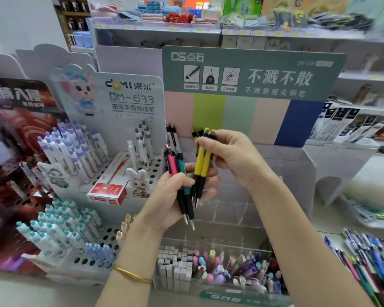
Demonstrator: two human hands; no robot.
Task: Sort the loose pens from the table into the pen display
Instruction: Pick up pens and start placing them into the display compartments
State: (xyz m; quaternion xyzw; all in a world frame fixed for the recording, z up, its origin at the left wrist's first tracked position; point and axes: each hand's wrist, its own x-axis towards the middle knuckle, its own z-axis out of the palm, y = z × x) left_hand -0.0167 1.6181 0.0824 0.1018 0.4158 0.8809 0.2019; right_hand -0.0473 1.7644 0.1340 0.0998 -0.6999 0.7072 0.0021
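The fingers (217, 138) of our right hand (233, 158) curl and pinch two yellow pens (201, 165) near their clicker ends, tips hanging down; the fingers (208, 176) of our left hand (171, 196) wrap round a pink pen (172, 167) and a teal pen (183, 171), thumb pressed across the barrels; the yellow tips cross in front of the left fingertips, touching or just apart, we cannot tell which; behind both hands stands the display (242, 111), where yellow-capped pens (195, 132) stand before the lime stripe (208, 111); more loose pens (372, 262) lie on the table at lower right. The step, we judge, is to seat the yellow pair with its like; we should draw it clear of the left hand first, keep both barrels parallel and tips down, carry them over the clear front wall (231, 209), and loosen the pinch only once the tips are inside, or one may snag and fall.
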